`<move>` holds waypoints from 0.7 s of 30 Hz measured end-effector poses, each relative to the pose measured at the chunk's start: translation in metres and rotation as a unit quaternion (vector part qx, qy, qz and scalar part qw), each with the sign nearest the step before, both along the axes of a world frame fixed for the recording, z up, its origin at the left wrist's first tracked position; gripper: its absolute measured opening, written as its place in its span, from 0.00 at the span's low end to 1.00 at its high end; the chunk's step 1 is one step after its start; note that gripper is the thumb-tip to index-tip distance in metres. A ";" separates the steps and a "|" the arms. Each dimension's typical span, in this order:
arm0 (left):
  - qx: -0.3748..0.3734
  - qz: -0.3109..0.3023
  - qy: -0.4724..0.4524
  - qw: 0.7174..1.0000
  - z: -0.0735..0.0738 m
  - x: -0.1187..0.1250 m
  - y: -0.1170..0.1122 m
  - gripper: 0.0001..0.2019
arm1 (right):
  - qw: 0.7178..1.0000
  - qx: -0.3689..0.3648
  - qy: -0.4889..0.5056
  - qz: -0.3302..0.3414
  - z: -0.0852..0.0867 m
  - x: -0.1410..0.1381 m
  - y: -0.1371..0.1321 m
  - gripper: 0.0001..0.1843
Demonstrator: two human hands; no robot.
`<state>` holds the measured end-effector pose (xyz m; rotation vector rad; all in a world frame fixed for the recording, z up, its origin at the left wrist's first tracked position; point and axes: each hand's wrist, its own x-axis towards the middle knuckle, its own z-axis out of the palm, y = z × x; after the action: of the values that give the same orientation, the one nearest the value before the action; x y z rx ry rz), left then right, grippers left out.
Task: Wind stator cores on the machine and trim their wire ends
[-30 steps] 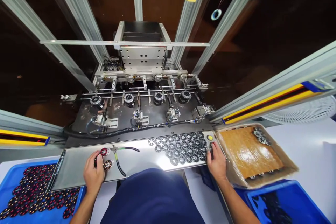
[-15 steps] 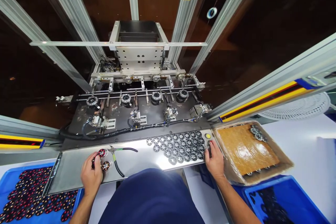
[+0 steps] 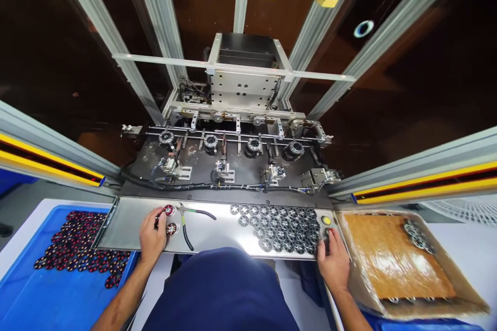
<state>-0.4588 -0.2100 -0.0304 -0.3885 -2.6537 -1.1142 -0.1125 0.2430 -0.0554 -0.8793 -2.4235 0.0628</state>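
My left hand [image 3: 152, 238] rests on the left part of the metal tray [image 3: 128, 225], its fingers curled round a small dark round disc [image 3: 157, 220] that they partly hide. Beside those fingertips lie a red-marked disc [image 3: 168, 210] and a copper-coloured disc [image 3: 171, 229]. A pair of pliers [image 3: 185, 220] with green-and-black handles lies spread just right of them. At the tray's right end, my right hand [image 3: 334, 258] has thumb and fingers bent round a dark button [image 3: 327, 232], mostly covered, below a yellow button [image 3: 326, 221]. Rows of silver-black discs [image 3: 279, 225] lie left of this hand.
A machine bed with several round fixtures [image 3: 210, 142] stands behind the tray, between yellow sensor bars [image 3: 427, 187]. At left, a blue bin [image 3: 77, 300] holds many red-and-black discs. On the right, a lined box [image 3: 404, 253] holds a brown sheet with discs on it.
The view has swung left, so the machine and tray appear further right and more of the blue bin shows. Both hands stay at about the same spots on the tray.
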 end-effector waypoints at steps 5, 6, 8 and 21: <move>0.001 -0.001 0.002 1.000 0.000 0.001 0.000 0.15 | 1.000 0.001 0.003 0.002 -0.001 0.000 0.001 0.29; 0.000 0.000 0.002 1.000 0.000 0.001 0.001 0.15 | 1.000 0.001 0.003 0.004 -0.001 0.000 0.002 0.29; 0.000 0.003 0.001 1.000 0.000 0.002 0.001 0.14 | 1.000 0.002 0.003 0.009 -0.001 0.000 0.003 0.30; 0.008 0.004 0.007 1.000 0.002 0.003 0.003 0.14 | 1.000 -0.002 0.011 0.024 0.002 -0.002 0.003 0.35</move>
<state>-0.4561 -0.2074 -0.0280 -0.3821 -2.6298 -1.1259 -0.1146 0.2460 -0.0538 -0.8181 -2.4252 0.0953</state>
